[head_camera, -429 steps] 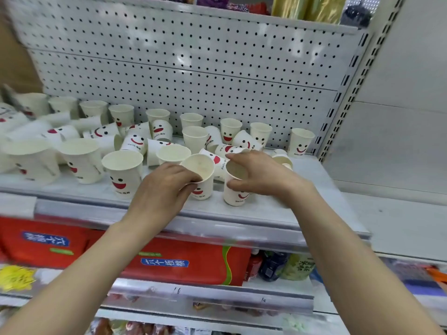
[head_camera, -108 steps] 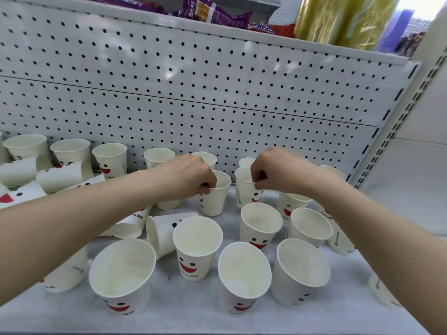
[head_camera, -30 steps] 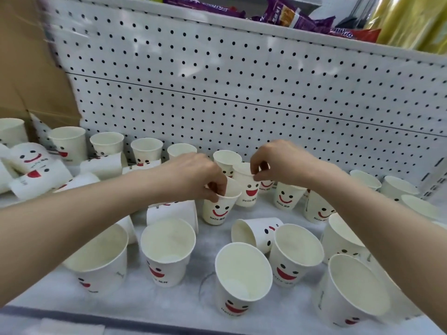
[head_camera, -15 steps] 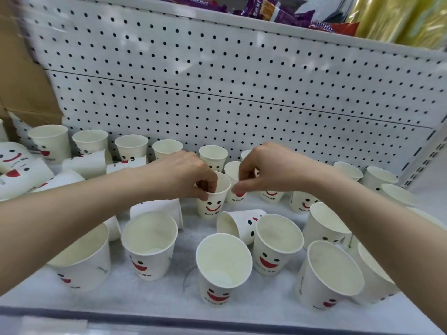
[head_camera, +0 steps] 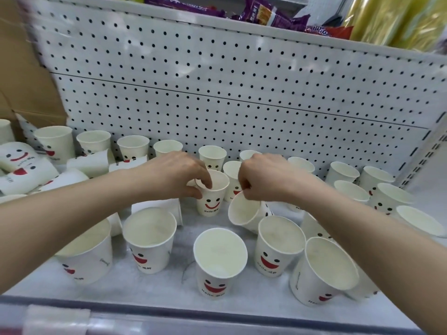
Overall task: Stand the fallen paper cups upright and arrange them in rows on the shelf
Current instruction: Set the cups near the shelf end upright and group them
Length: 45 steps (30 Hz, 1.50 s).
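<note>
White paper cups with red smiley faces cover the grey shelf (head_camera: 150, 290). My left hand (head_camera: 174, 176) pinches the rim of an upright smiley cup (head_camera: 212, 201) in the middle. My right hand (head_camera: 262, 178) grips the rim of a tilted cup (head_camera: 244, 215), its mouth facing me and to the left. Several upright cups stand along the front, among them a centre front cup (head_camera: 219, 262). Fallen cups (head_camera: 23, 165) lie in a heap at the left.
A white pegboard back wall (head_camera: 229, 88) rises behind the cups. A row of upright cups (head_camera: 133, 147) lines its foot. Snack packets (head_camera: 266, 14) lie on the shelf above. A cardboard box (head_camera: 21, 76) stands at the left. The shelf's front rail (head_camera: 217, 322) runs below.
My right hand has let go of a back cup and taken the fallen cup in the middle by its rim, tipping it up. My left hand stays on the upright smiley cup.
</note>
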Available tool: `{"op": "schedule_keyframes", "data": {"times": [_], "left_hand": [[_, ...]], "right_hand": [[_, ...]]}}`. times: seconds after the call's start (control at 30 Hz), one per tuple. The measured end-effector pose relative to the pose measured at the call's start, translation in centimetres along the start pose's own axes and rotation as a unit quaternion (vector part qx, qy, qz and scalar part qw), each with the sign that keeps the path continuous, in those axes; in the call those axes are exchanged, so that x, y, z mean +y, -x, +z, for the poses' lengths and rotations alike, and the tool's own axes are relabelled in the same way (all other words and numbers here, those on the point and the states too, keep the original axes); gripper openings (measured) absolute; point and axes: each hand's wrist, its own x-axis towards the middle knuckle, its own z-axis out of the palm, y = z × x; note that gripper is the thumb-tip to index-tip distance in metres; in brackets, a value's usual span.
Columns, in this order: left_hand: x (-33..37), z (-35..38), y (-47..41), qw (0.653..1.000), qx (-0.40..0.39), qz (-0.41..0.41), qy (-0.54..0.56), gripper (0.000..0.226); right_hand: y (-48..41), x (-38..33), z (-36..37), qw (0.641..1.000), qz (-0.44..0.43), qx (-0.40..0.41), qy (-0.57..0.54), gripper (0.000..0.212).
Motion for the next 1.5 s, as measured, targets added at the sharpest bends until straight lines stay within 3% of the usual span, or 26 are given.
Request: {"op": "schedule_keyframes", "data": {"times": [0.23, 0.43, 0.53, 0.6, 0.73, 0.87, 0.97, 1.23, 1.5], "left_hand": [[-0.5, -0.5, 1.2, 0.999, 0.014, -0.049, 0.007, 0.029], [-1.6, -1.3, 3.3, 0.993, -0.001, -0.114, -0.023, 0.029], [-3.0, -1.1, 4.2, 0.99, -0.014, -0.134, -0.036, 0.033], [-4.2, -1.1, 4.4, 0.99, -0.026, -0.137, -0.037, 0.034], [-6.8, -1.2, 4.0, 0.99, -0.065, -0.121, -0.033, 0.036], [-9.0, -1.2, 3.4, 0.992, -0.096, -0.084, -0.014, 0.041], [-9.8, -0.6, 2.5, 0.992, -0.119, -0.036, -0.007, 0.041], [-11.1, -0.3, 1.2, 0.993, -0.098, 0.051, 0.04, 0.025], [-12.5, -2.1, 3.0, 0.995, -0.053, 0.037, 0.082, 0.006]], "right_hand": [[0.0, 5.0, 1.0, 0.972, 0.151, -0.029, -0.177, 0.013], [-0.5, 5.4, 2.2, 0.964, 0.176, -0.091, -0.176, 0.025], [-1.1, 5.4, 1.1, 0.969, 0.176, -0.06, -0.164, 0.02], [-2.1, 4.8, -0.1, 0.973, 0.154, 0.004, -0.169, 0.014], [-5.2, 1.5, -1.6, 0.978, 0.104, 0.072, -0.163, 0.012], [-9.1, -2.2, -1.0, 0.984, 0.115, 0.01, -0.137, 0.016], [-11.0, -3.9, 0.1, 0.978, 0.172, -0.017, -0.116, 0.033], [-12.2, -5.9, 0.5, 0.95, 0.272, -0.067, -0.14, 0.033], [-12.6, -5.4, -0.4, 0.93, 0.253, -0.038, -0.264, 0.019]]}}
